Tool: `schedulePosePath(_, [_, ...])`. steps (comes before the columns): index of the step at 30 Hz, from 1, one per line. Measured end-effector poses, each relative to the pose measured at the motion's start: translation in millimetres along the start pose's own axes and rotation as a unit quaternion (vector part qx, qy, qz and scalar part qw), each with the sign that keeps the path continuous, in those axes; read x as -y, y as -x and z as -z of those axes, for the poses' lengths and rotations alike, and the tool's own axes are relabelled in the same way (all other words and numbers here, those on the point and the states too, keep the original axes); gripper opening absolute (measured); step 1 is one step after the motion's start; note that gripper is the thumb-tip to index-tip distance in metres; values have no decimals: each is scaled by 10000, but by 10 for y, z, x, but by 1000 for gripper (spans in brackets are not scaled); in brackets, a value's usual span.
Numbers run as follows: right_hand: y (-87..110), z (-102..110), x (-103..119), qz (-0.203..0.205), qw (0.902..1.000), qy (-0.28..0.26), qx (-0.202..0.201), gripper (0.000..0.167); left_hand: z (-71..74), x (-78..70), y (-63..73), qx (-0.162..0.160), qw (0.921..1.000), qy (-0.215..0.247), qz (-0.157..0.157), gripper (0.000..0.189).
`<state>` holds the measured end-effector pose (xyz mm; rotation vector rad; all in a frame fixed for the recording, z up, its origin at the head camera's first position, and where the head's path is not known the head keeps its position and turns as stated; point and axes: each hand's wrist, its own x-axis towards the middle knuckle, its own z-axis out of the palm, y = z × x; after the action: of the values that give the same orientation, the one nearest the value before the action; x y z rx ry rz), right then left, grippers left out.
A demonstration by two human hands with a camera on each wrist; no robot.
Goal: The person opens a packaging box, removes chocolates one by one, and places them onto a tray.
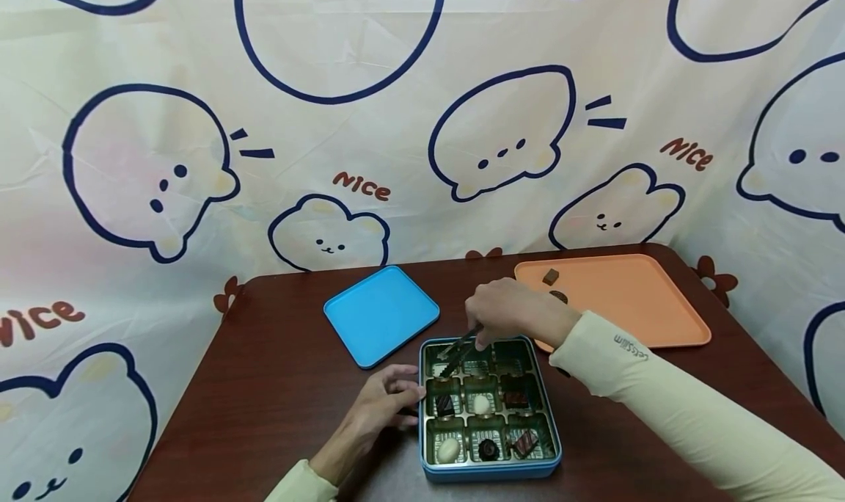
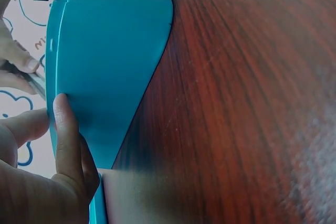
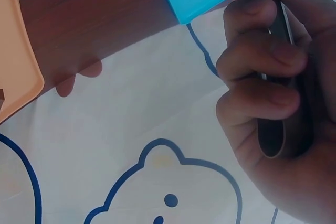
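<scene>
A blue tin (image 1: 491,473) stands on the table, its gold insert divided three by three. My right hand (image 1: 508,313) grips metal tongs (image 3: 283,114), whose tips reach down into the far-left compartment. Whether the tips hold anything is too small to tell. My left hand (image 1: 386,399) touches the tin's left side, fingertips at the wall and rim in the left wrist view. Chocolates sit in the middle and near rows: a white oval one (image 1: 449,450), a dark round one (image 1: 488,449), a striped brown one (image 1: 525,443), a white round one (image 1: 481,404) and dark ones.
An orange tray (image 1: 634,296) lies at the back right, with a brown square piece (image 1: 551,276) and a dark round piece (image 1: 558,296) on it, partly behind my right hand. A blue tray (image 1: 381,315) lies at the back left. A printed cloth (image 1: 396,142) hangs behind the table.
</scene>
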<state>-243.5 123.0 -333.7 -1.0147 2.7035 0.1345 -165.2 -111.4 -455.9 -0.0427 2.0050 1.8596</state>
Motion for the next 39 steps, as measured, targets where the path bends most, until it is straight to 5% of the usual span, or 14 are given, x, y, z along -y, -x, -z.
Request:
schedulePosePath(21, [-90, -35, 199, -263, 9982, 520, 131, 16, -4, -5, -10, 2, 10000, -19, 21, 54])
schedulePosePath(28, [-116, -60, 291, -410, 9949, 897, 232, 47, 1, 5, -1, 8, 10000, -10, 35, 54])
schedulePosePath(39, [-106, -103, 243, -117, 9968, 779, 122, 57, 2, 2, -4, 22, 10000, 14, 57, 53])
